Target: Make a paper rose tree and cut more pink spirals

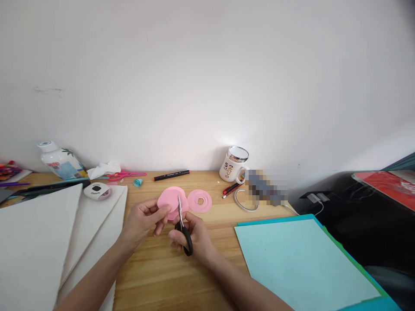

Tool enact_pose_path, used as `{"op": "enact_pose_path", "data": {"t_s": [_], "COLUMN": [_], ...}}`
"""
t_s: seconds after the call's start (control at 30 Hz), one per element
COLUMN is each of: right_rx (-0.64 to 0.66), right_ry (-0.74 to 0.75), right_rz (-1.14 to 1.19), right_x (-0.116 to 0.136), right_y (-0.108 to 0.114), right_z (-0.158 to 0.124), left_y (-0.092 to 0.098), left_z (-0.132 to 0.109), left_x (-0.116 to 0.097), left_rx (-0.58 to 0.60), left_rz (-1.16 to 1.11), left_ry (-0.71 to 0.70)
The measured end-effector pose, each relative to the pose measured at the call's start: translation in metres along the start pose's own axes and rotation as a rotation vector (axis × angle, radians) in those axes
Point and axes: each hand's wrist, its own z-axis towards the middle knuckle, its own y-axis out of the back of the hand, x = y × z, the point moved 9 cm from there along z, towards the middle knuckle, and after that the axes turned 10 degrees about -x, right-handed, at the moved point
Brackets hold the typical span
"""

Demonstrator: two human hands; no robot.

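Observation:
My left hand [145,220] pinches a round piece of pink paper [168,199] by its lower edge, above the wooden desk. In my right hand [194,237] is a pair of scissors [186,240] with black handles, fingers wrapped around them. The metal blades point up and away, lying over the right part of the pink paper. Whether they are cutting into it I cannot tell. Just to the right, a pink paper spiral [199,201] with a small hole in its centre lies on the desk.
Behind the hands lie a black marker [171,175], a teal cap [138,182] and pink scissors [123,175]. A white mug [233,164] stands near the wall. Teal paper sheets [301,263] lie right; white sheets [39,242] and a correction-tape dispenser [97,191] lie left.

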Motion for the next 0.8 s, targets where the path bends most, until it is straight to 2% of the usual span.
{"op": "enact_pose_path", "data": {"t_s": [0.3, 0.8], "right_rx": [-0.002, -0.017], "right_ry": [0.128, 0.089], "right_rz": [0.009, -0.021], "right_x": [0.015, 0.004], "right_y": [0.002, 0.005], "right_z": [0.0, 0.002], "left_y": [-0.006, -0.004], "left_z": [-0.004, -0.003], "left_x": [0.0, -0.004], "left_rx": [0.036, 0.03], "left_rz": [0.033, 0.043], "left_ry": [0.033, 0.011]}}
